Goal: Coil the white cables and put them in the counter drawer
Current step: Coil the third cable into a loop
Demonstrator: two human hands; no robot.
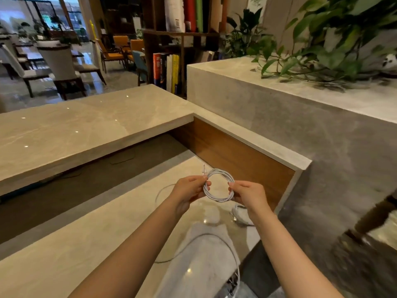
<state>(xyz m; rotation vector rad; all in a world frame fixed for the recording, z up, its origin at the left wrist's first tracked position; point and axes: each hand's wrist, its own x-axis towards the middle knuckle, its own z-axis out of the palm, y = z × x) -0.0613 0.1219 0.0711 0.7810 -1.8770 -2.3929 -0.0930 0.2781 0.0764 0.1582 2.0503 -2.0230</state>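
counter (64, 130): glossy marble | panel (232, 155): smooth wood | cable (219, 186): braided white

Two forearms (133, 244) were seen bare along their whole visible length, and the left hand (189, 191) and right hand (250, 195) were likewise uncovered.
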